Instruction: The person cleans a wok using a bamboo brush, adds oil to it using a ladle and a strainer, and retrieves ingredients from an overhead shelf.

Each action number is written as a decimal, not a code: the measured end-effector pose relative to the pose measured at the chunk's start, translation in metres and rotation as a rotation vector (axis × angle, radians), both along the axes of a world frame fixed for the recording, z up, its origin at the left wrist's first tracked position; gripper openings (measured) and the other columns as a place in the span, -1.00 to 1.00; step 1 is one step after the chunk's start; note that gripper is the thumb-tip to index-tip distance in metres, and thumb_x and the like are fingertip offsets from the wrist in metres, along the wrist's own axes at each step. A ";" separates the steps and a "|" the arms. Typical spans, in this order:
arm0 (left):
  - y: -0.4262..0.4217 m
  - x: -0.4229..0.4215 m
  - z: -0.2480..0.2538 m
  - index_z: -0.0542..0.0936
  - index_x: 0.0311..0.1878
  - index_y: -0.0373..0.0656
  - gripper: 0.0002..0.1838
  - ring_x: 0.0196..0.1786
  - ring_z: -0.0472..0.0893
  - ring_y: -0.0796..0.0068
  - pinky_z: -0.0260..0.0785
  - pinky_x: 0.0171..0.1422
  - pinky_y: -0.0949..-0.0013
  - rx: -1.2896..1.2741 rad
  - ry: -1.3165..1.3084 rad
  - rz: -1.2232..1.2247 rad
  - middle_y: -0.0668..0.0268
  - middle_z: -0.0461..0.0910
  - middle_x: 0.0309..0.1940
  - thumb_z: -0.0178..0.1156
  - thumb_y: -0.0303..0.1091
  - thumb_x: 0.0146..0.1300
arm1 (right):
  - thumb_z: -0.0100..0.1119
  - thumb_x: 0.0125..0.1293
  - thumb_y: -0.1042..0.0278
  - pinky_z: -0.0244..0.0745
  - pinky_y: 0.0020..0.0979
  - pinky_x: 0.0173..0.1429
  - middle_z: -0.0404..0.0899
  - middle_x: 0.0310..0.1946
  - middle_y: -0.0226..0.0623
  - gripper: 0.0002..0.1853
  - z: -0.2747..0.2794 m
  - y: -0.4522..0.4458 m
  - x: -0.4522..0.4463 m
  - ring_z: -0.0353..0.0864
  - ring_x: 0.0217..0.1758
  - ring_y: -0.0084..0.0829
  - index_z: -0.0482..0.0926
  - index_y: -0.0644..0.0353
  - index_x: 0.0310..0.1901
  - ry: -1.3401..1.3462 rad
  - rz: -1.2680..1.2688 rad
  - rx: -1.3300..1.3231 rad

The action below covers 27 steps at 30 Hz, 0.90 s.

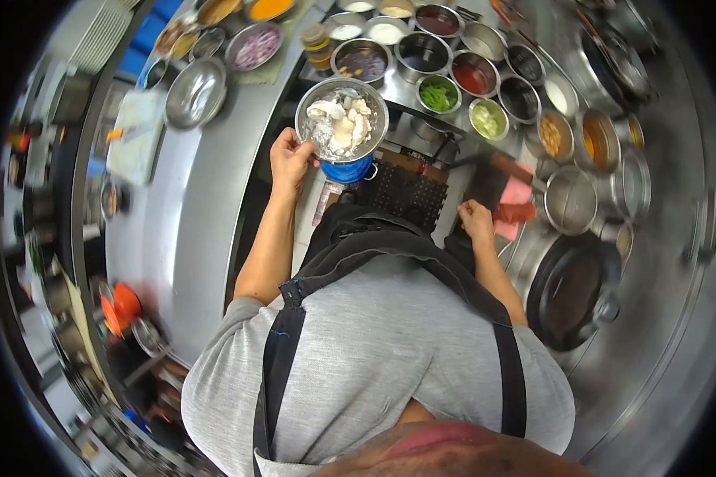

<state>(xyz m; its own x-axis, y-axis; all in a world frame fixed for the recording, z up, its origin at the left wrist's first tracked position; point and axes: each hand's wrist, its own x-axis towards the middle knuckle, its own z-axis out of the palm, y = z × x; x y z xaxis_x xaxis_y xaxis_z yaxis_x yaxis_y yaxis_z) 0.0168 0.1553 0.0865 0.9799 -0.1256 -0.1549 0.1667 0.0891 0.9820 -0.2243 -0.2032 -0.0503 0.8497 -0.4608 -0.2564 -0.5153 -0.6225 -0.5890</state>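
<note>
My left hand (292, 163) grips the near-left rim of a round metal bowl (379, 113), thumb on the edge. Inside the bowl lie pale, flour-coated pieces (348, 127) amid loose white powder; what food they are I cannot make out. The bowl hangs over the gap between the two counters, in front of my apron (374, 230). My right hand (476, 220) is low on the right with its fingers curled in and nothing visible in them. Close by it are pink and red cloths (515, 203).
Metal containers of sauces, chopped greens (437, 95) and powders crowd the counter ahead and right. A lidded black pan (574, 292) is right of me. On the left counter (155, 238) are an empty metal bowl (196, 93), sliced onions (254, 48) and a cutting board (138, 135).
</note>
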 end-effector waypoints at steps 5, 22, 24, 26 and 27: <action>-0.032 0.025 0.007 0.49 -0.33 -0.29 -0.89 -0.59 0.48 0.52 0.34 -0.54 0.48 -0.007 0.042 -0.282 0.29 0.50 -0.52 0.19 -0.58 0.04 | 0.22 0.23 0.29 0.55 -0.37 -0.40 0.65 -0.46 -0.15 -0.77 0.001 0.047 -0.059 0.63 -0.51 -0.42 0.62 0.31 -0.24 -0.118 -0.405 0.077; -0.092 -0.019 -0.050 0.46 -0.40 -0.22 -0.90 -0.59 0.53 0.48 0.38 -0.57 0.52 0.024 0.245 -0.857 0.22 0.59 -0.46 0.13 -0.64 0.08 | 0.26 0.12 0.18 0.52 -0.13 -0.15 0.64 -0.44 -0.08 -0.77 0.018 0.265 -0.195 0.64 -0.28 -0.05 0.62 0.19 -0.38 0.023 -0.883 0.018; -0.104 -0.027 -0.044 0.45 -0.41 -0.21 -0.89 -0.61 0.52 0.47 0.38 -0.58 0.51 0.034 0.249 -0.854 0.24 0.59 -0.46 0.13 -0.65 0.08 | 0.26 0.16 0.16 0.50 -0.13 -0.21 0.63 -0.45 -0.07 -0.73 0.022 0.254 -0.197 0.62 -0.32 -0.01 0.60 0.24 -0.37 -0.004 -0.866 -0.023; -0.112 -0.030 -0.049 0.42 -0.44 -0.18 -0.87 -0.64 0.51 0.48 0.37 -0.60 0.50 0.057 0.230 -0.856 0.25 0.56 -0.52 0.14 -0.64 0.07 | 0.26 0.16 0.17 0.50 -0.14 -0.21 0.63 -0.45 -0.07 -0.74 0.029 0.236 -0.199 0.62 -0.32 -0.01 0.61 0.23 -0.36 -0.004 -0.829 0.014; -0.113 -0.033 -0.050 0.42 -0.44 -0.19 -0.88 -0.65 0.50 0.48 0.36 -0.60 0.50 0.074 0.225 -0.846 0.24 0.55 -0.53 0.14 -0.62 0.06 | 0.26 0.16 0.17 0.50 -0.14 -0.21 0.63 -0.45 -0.07 -0.74 0.032 0.225 -0.200 0.62 -0.32 -0.01 0.61 0.23 -0.35 -0.015 -0.837 -0.011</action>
